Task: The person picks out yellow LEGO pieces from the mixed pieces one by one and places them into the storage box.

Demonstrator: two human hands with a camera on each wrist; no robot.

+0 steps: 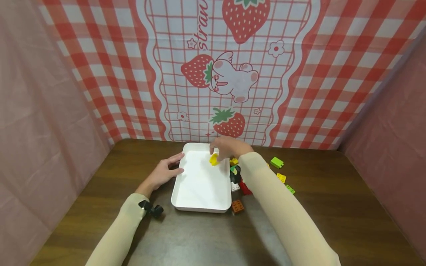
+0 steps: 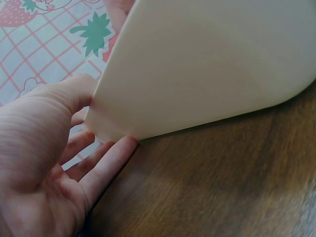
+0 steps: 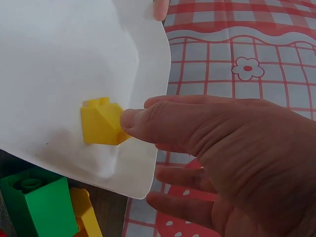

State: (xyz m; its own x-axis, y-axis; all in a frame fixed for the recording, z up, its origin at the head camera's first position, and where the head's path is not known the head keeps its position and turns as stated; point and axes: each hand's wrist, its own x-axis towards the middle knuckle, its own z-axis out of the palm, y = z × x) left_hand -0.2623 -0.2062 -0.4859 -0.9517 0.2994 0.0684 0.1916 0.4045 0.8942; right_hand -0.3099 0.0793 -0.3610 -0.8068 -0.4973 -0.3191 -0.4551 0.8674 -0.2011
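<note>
A white tray [image 1: 201, 184] lies on the table. My left hand [image 1: 163, 171] is at its left side, with fingers and thumb spread and their tips touching the rim and outer wall [image 2: 113, 126]. Inside the tray, near its far right corner, is a yellow sloped toy brick [image 3: 102, 122]. My right hand [image 1: 227, 147] reaches over that corner; its thumb tip meets the brick's side in the right wrist view, while the other fingers extend apart from the brick.
Right of the tray lie several toy bricks, among them a brown brick [image 1: 237, 206], a white brick [image 1: 235, 187], a red brick [image 1: 245, 189], a lime brick [image 1: 277, 162] and a green brick [image 3: 39, 205]. A checked strawberry cloth [image 1: 229, 74] hangs behind the table.
</note>
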